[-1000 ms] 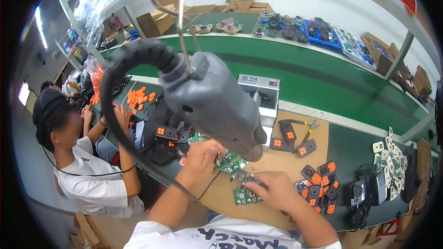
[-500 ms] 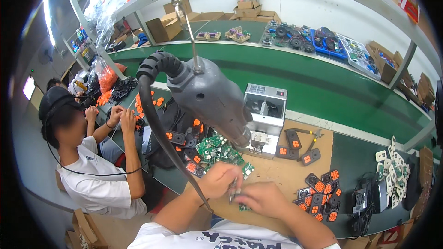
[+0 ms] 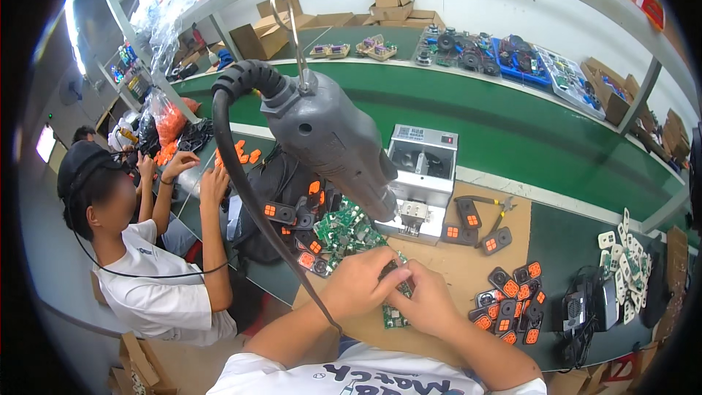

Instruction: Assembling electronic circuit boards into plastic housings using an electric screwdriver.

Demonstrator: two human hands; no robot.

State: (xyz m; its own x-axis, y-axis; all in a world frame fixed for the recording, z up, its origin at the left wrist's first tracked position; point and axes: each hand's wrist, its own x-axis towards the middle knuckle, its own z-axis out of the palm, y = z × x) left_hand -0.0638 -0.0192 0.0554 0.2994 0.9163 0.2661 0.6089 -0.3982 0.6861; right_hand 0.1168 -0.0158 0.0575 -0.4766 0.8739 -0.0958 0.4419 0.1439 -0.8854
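My left hand and my right hand meet in front of my chest, fingers closed and thumbs close together. Between them is a small dark piece, mostly covered by the fingers, so its kind cannot be made out. A green circuit board shows just under my hands on the cardboard sheet. Beyond my left hand lies a heap of green circuit boards. Above the heap hangs a grey electric screwdriver, its tip pointing down and right, with neither hand on it.
A silver screw feeder stands behind the cardboard sheet. Black-and-orange housings are piled at right, near yellow-handled cutters and white plates. The screwdriver's cable hangs past my left forearm. A co-worker sits at left.
My hands have moved up and slightly right and come together. More of the circuit board under them shows. The co-worker's hands have moved apart. The whole view has shifted slightly.
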